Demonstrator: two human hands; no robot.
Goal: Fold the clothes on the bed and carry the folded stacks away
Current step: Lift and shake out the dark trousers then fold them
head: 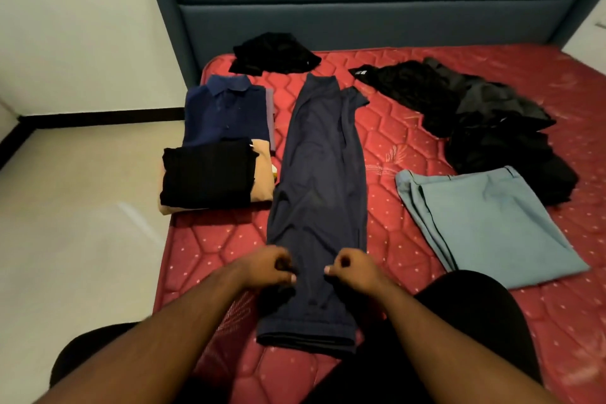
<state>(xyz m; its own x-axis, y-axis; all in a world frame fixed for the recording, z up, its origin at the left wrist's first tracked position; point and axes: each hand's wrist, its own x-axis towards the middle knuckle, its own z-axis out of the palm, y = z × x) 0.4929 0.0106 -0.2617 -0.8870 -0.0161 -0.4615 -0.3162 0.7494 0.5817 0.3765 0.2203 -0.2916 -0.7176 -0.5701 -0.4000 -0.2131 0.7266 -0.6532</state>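
A pair of navy trousers (319, 180) lies lengthwise down the middle of the red mattress (410, 147), legs laid one on the other, hem towards me. My left hand (270, 267) pinches the cloth at its left edge near the lower leg. My right hand (352, 267) pinches the right edge at the same height. To the left sit a folded navy polo shirt (226, 110) and a folded black garment on a tan one (208, 172). On the right lies a folded light blue garment (485, 223).
A loose heap of black clothes (485, 121) covers the right side of the mattress. Another black garment (275, 54) lies by the blue headboard (360, 3). Pale floor (75, 207) runs along the bed's left edge. My knees in black shorts frame the near edge.
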